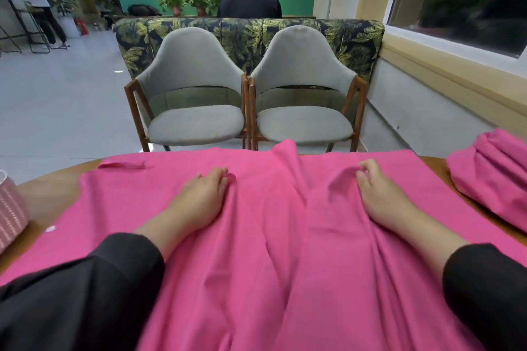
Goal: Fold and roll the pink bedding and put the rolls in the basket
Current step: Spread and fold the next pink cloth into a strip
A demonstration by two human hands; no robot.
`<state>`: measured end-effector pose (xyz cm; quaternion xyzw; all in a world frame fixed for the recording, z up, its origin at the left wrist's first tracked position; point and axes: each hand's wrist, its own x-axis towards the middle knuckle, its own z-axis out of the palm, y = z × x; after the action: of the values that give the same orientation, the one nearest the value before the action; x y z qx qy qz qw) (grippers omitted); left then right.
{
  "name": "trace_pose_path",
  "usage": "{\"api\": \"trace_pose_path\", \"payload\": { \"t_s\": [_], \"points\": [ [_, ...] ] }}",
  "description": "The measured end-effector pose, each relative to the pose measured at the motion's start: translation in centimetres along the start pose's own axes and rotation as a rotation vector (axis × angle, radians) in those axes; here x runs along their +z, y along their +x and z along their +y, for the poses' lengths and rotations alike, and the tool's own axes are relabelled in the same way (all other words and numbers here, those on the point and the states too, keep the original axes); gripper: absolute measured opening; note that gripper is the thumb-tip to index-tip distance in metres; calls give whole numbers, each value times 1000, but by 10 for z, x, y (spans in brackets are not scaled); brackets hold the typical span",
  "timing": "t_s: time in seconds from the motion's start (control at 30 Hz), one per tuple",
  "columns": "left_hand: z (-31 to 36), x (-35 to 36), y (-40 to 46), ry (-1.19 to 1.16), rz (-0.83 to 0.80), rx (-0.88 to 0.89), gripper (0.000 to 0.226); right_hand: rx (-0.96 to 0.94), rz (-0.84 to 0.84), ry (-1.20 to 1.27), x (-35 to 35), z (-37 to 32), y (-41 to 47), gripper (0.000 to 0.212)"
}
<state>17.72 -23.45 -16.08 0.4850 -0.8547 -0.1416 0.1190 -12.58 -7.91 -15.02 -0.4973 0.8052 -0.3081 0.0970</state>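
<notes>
Table (51,194): wood, carries everything under both grips. Pink bedding (285,236): spread flat beneath both hands, likely for smoothing before fold; middle ridge between them. Second pink bundle (490,177): right of right grip, probably waiting. Basket (11,214): far left of left grip. Left hand (199,196): released, fingers lying loosely on cloth. Right hand (376,191): fingertips pinching small fold of bedding.

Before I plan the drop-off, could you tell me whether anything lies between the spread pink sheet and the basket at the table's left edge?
Nothing visible does. The pink sheet lies under both the left hand and right hand, and only bare table separates it from the basket.
</notes>
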Motion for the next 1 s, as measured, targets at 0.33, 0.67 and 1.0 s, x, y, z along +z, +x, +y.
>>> {"api": "trace_pose_path", "payload": {
  "t_s": [0.33,0.67,1.0],
  "points": [
    [-34,1,-21,58,37,11,40,-21,-42,-259,8,10,-19,12],
    [-44,-9,-42,60,75,-55,30,2,17,-208,1,11,-35,17],
    [-30,-64,-5,49,341,-186,20,150,428,407,-67,12,4,25]
  ]
}}
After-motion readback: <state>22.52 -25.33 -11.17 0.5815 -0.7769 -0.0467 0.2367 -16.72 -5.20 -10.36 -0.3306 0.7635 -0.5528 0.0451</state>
